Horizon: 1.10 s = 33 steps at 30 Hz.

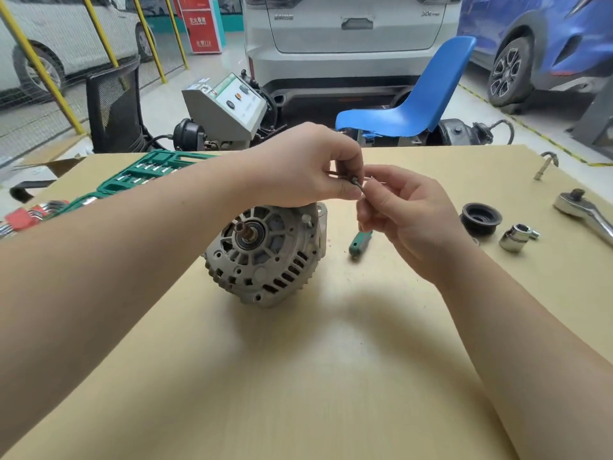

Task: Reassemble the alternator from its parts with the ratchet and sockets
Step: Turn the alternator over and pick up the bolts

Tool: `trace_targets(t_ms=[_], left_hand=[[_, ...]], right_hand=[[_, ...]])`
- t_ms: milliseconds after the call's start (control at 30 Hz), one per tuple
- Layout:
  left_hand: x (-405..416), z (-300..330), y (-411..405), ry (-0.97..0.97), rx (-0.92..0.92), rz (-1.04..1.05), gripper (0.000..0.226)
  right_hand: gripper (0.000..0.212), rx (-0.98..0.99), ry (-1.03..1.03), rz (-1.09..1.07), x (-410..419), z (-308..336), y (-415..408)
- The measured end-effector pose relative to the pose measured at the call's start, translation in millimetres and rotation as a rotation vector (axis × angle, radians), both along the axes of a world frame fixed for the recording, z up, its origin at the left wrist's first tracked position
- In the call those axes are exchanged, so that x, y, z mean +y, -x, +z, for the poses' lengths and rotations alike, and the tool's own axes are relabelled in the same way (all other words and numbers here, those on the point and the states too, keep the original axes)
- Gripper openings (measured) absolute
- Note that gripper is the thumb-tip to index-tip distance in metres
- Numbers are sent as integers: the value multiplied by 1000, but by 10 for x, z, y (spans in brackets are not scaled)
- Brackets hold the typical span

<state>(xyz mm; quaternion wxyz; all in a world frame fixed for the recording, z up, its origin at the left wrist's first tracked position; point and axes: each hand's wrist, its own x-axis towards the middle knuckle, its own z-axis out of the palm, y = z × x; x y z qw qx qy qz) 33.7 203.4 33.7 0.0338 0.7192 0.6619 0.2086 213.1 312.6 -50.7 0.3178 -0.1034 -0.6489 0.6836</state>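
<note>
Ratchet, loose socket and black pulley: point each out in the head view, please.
ratchet (578, 207): head view, on its chrome head at the table's right edge.
loose socket (514, 238): head view, on its chrome side wall.
black pulley (481, 218): head view, on its upper rim.

Grey alternator (265, 257) on table, shaft end up; ratchet (587, 210), socket (515, 238), black pulley (481, 219) lying right.
</note>
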Motion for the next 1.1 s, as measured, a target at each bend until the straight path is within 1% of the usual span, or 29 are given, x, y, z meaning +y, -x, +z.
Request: trace_targets(t_ms=[67, 133, 200, 233, 300, 400, 500, 567, 633, 700, 733, 833, 933, 967, 1033, 1100], left_hand=[[-28, 19, 0, 23, -31, 2, 12], [-65, 49, 23, 55, -84, 10, 17], [-121, 68, 77, 37, -165, 35, 20], [-159, 69, 114, 6, -221, 54, 20], [-254, 33, 192, -71, -355, 119, 17], [-417, -84, 327, -199, -490, 233, 14], [-587, -254, 487, -298, -589, 310, 16], [-692, -400, 546, -294, -637, 324, 15], [-771, -563, 540, -272, -685, 316, 13], [-803, -700, 531, -291, -766, 316, 18], [-806, -751, 542, -323, -833, 328, 21], [-822, -863, 585, -422, -1034, 333, 18], [-876, -970, 597, -481, -1130, 341, 16], [-905, -996, 605, -488, -1141, 347, 17], [-966, -1002, 639, -491, -1136, 353, 23], [-1037, -968, 689, -483, -1117, 366, 29]], right_hand=[[30, 36, 55, 58, -24, -25, -30], [41, 23, 51, 90, -38, -50, -46], [51, 15, 42, 86, -41, -58, -66], [52, 17, 38, 67, -47, -58, -73], [43, 5, -18, -3, -98, -58, -61], [26, 10, -280, -175, -296, -73, -20], [18, 108, -538, -304, -563, -83, 4], [16, 193, -679, -348, -731, -74, 1], [12, 259, -870, -383, -869, -72, -2], [3, 276, -1056, -423, -980, -85, 17], [3, 282, -1099, -418, -1035, -117, 37], [1, 301, -1087, -300, -1193, -283, 84], [24, 306, -967, -295, -1267, -396, 131], [24, 316, -964, -301, -1259, -407, 136], [13, 333, -1031, -282, -1231, -422, 133], [7, 331, -1065, -263, -1217, -424, 135]])
